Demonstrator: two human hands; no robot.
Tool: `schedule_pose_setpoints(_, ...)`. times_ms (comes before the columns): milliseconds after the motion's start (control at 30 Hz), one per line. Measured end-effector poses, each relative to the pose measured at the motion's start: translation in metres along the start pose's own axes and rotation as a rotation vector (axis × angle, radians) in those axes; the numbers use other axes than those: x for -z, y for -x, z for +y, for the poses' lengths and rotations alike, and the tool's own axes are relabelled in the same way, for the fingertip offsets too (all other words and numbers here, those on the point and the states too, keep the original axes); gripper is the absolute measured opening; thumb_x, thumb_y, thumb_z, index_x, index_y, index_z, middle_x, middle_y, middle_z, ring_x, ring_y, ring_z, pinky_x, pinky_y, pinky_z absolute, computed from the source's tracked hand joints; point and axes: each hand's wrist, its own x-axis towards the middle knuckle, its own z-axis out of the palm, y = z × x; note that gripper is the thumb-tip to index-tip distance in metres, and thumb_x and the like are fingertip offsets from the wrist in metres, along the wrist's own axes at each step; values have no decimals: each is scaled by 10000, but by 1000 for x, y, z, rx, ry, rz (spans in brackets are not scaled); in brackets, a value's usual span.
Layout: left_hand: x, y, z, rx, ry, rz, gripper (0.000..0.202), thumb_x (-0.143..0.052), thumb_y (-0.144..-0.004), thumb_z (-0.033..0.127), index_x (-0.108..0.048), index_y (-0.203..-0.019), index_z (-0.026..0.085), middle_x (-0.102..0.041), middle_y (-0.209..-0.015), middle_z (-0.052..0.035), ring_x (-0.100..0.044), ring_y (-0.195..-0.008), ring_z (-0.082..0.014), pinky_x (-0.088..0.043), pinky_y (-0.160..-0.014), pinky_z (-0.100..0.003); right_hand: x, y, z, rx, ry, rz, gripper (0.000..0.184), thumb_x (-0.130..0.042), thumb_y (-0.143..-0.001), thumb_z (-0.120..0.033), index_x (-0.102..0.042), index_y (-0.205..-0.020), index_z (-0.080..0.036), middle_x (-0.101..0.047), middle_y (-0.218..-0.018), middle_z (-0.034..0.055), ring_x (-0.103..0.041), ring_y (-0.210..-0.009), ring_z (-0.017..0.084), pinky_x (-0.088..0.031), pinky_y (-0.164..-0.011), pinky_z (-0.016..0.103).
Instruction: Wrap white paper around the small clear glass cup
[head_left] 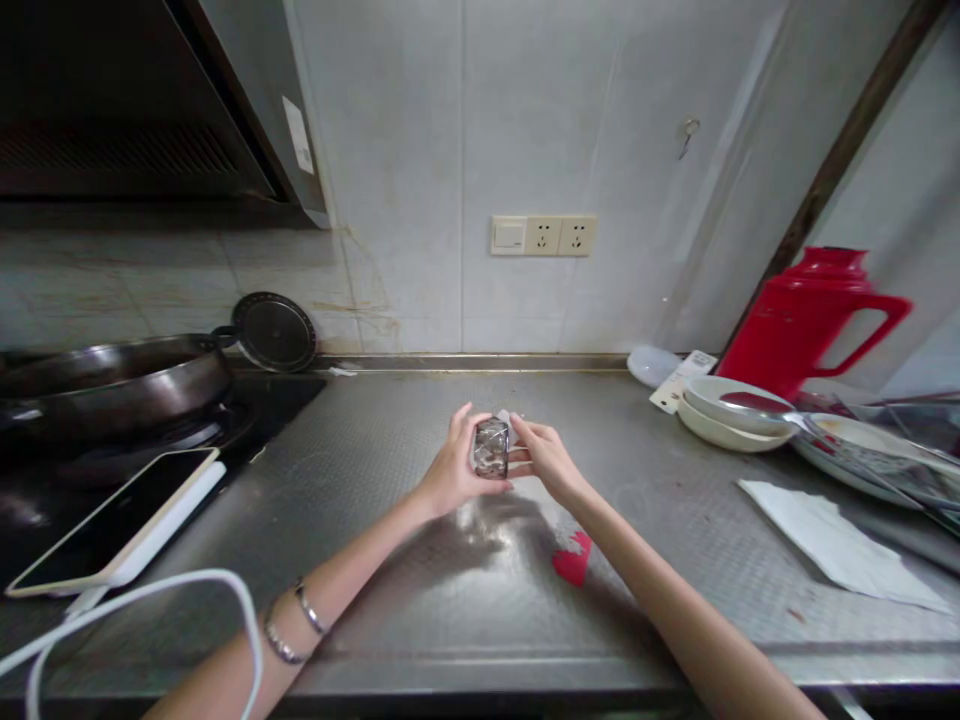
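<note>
A small, dark, glassy object with a pale line pattern [491, 449] is held upright above the steel counter. My left hand [454, 465] is closed round its left side and underside, thumb below and fingers above. My right hand [546, 456] is at its right side, with thumb and forefinger pinching a small whitish piece [504, 417] by the top right corner. The other right fingers lie along the object's side. Whether that piece is attached to the object I cannot tell. On the counter below my right wrist lies a red, jagged-edged scrap [574, 559].
To the left, a pan [112, 385] sits on the cooktop, with a phone [112, 520] and white cable nearer me. At right stand a red thermos jug [810, 320], stacked bowls [739, 415], plates and a white napkin [840, 545]. The steel counter [360, 470] runs between them.
</note>
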Motion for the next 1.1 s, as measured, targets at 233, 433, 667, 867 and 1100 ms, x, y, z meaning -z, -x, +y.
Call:
schedule_pose_setpoints(233,1,2,12,-4,66,-6,904,-830,-523,416,-380,-1283,229,-364,-1395,-157,-372,-1295,-332,-363,-1030,-467,13,2,-1,468,680,297,336,-463,-863,-449,-594,-695,-189,-556,-568,-3,-539,-514,117,-360,-455,183)
schedule_pose_setpoints(433,-4,4,20,112,200,-78,906,-835,-526,300,-349,-1287,226,-593,-1163,-89,-600,-1023,-254,-467,-896,-395,6,14,-8,741,651,232,359,-426,-906,-389,-652,-744,-161,-598,-608,3,-518,-559,112,-363,-542,201)
schedule_pose_setpoints(667,-8,4,15,169,179,-19,886,-818,-533,262,-344,-1280,205,-608,-1149,-91,-615,-987,-244,-481,-853,-375,0,24,-10,737,595,67,263,-476,-884,-326,-715,-953,-241,-727,-945,50,-671,-866,221,-499,-781,293)
schedule_pose_setpoints(867,-12,5,16,173,152,32,839,-810,-545,258,-363,-1252,199,-614,-1132,-91,-619,-955,-230,-489,-818,-357,1,24,-7,834,642,28,263,-476,-881,-266,-690,-1031,-260,-691,-1092,52,-635,-1038,219,-479,-931,343)
schedule_pose_setpoints(1100,-16,5,6,188,79,76,753,-774,-584,254,-367,-1216,218,-592,-1154,-83,-601,-970,-219,-480,-821,-356,2,26,-8,929,669,-50,260,-477,-877,-241,-690,-1026,-249,-705,-1053,63,-646,-1020,215,-495,-912,345)
